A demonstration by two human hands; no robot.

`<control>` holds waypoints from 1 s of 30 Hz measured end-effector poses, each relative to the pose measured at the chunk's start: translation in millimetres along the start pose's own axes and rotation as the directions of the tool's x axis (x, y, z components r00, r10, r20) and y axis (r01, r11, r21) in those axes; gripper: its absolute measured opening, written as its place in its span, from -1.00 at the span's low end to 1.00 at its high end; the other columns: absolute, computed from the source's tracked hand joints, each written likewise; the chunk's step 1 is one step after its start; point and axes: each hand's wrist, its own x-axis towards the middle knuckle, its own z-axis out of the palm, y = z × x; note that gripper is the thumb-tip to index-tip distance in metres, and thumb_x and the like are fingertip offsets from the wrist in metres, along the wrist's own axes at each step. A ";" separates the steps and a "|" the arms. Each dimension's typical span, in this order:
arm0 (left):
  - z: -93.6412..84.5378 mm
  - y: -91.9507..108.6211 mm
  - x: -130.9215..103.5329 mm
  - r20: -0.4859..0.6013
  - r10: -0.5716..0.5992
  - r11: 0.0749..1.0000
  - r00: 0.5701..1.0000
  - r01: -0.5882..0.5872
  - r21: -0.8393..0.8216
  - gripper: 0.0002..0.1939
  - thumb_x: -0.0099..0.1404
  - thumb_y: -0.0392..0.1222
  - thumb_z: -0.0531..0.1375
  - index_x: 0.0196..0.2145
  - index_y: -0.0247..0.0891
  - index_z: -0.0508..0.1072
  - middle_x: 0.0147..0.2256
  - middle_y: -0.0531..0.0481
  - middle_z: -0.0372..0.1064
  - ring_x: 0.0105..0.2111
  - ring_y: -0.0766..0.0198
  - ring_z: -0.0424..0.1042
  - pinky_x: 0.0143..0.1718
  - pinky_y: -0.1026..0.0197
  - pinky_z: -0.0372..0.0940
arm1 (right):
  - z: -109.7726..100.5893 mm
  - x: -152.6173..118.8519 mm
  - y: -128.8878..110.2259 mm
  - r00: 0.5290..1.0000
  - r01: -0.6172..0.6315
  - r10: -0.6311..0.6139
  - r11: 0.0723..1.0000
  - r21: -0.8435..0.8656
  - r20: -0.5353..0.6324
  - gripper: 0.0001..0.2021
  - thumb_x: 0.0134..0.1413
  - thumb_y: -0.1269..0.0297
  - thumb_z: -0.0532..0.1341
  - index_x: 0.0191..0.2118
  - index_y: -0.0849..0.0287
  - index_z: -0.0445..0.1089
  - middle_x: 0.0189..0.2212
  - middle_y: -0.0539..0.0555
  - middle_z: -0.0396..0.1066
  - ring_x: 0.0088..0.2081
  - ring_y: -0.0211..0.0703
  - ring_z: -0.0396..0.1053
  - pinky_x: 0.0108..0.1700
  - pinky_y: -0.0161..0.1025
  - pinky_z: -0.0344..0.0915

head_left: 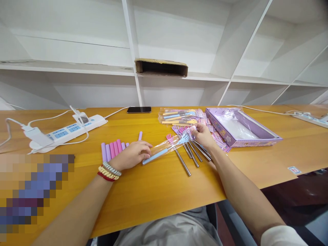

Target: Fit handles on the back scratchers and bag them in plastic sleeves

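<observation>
A light-blue back scratcher (158, 156) in a clear plastic sleeve lies slanted between my hands, its claw head (183, 139) toward the right. My left hand (135, 154) has its curled fingers and thumb closed at the handle end. At the claw end, my right hand (203, 135) pinches the plastic sleeve. Beneath and beside that hand lie several unwrapped back scratchers with metal rods (182, 162) and pink or purple claws (175, 128). Left of my left hand, several pink and purple handle tubes (112, 150) stand in a row, partly hidden by it.
Bagged back scratchers (179, 115) lie at the back, beside a purple box (241, 128) with clear plastic in it. A power strip (69, 131) with cables is at left, a phone (139, 110) behind. White shelving (179, 92) holds a cardboard box (161, 67).
</observation>
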 end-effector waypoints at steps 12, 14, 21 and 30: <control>1.5 -6.7 0.0 -0.022 -0.009 1.000 1.000 0.009 -0.017 -0.81 0.19 -0.15 0.05 -0.47 -0.19 0.42 -0.16 0.03 0.41 -0.03 0.17 0.28 -0.01 0.14 0.14 | -5.4 0.7 1.5 0.995 -0.068 0.051 0.976 0.205 0.089 -0.68 -0.36 0.37 0.34 -0.33 0.22 0.35 -0.49 -0.04 0.39 -0.49 -0.31 0.30 -0.43 -0.34 0.23; 1.9 -6.7 -0.2 -0.025 -0.012 1.000 1.000 0.011 -0.024 -0.82 0.18 -0.14 0.05 -0.46 -0.19 0.42 -0.16 0.03 0.41 -0.02 0.17 0.27 -0.01 0.14 0.15 | -3.9 1.9 4.6 0.997 -0.072 0.062 0.973 0.218 0.050 -0.67 -0.38 0.38 0.34 -0.33 0.22 0.35 -0.51 -0.04 0.39 -0.51 -0.31 0.30 -0.44 -0.33 0.23; 2.2 -5.6 -0.4 -0.053 -0.021 0.999 0.998 0.018 -0.042 -0.82 0.18 -0.15 0.05 -0.46 -0.20 0.42 -0.19 0.02 0.42 -0.07 0.19 0.31 -0.01 0.15 0.15 | -0.5 -2.1 -4.3 0.991 -0.117 0.088 0.934 0.338 0.100 -0.61 -0.35 0.34 0.34 -0.24 0.19 0.37 -0.43 -0.02 0.42 -0.44 -0.27 0.35 -0.32 -0.27 0.28; 1.7 -6.6 -0.3 -0.100 -0.103 0.993 0.990 0.097 -0.063 -0.77 0.17 -0.12 0.04 -0.44 -0.19 0.47 -0.43 0.05 0.45 -0.38 0.26 0.39 -0.32 0.25 0.22 | -9.9 -3.6 -6.6 0.987 -0.060 0.024 0.972 0.227 0.157 -0.61 -0.38 0.33 0.35 -0.27 0.19 0.34 -0.36 0.02 0.42 -0.35 -0.20 0.36 -0.26 -0.19 0.31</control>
